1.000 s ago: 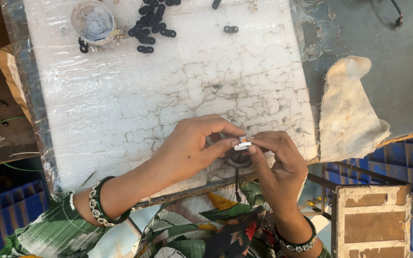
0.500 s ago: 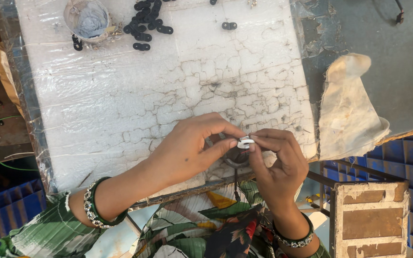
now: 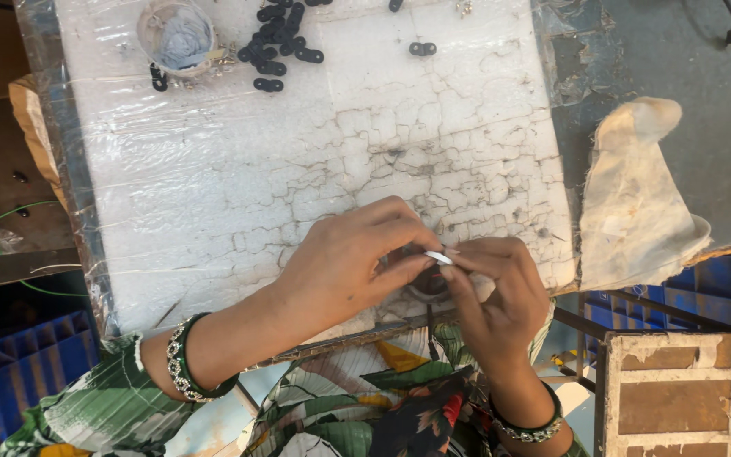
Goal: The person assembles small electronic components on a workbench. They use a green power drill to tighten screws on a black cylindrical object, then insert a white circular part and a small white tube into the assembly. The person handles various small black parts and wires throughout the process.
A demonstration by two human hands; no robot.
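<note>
My left hand (image 3: 349, 267) and my right hand (image 3: 494, 292) meet at the near edge of a cracked white foam board (image 3: 298, 169) wrapped in clear film. Between the fingertips of both hands sits a small white-and-silver part (image 3: 439, 257), pinched from both sides. A dark round piece (image 3: 427, 286) shows just under it, mostly hidden by my fingers, with a thin dark wire hanging down from it. Both wrists wear beaded bangles.
A heap of small black links (image 3: 279, 42) lies at the board's far edge, next to a small round cup (image 3: 178, 35). A cream cloth (image 3: 636, 199) lies on the grey bench at right. Blue crates (image 3: 712, 283) and a wooden block (image 3: 670, 393) stand below right.
Both hands stay joined on the small part; the fingers have shifted slightly around it. The view has drifted a little.
</note>
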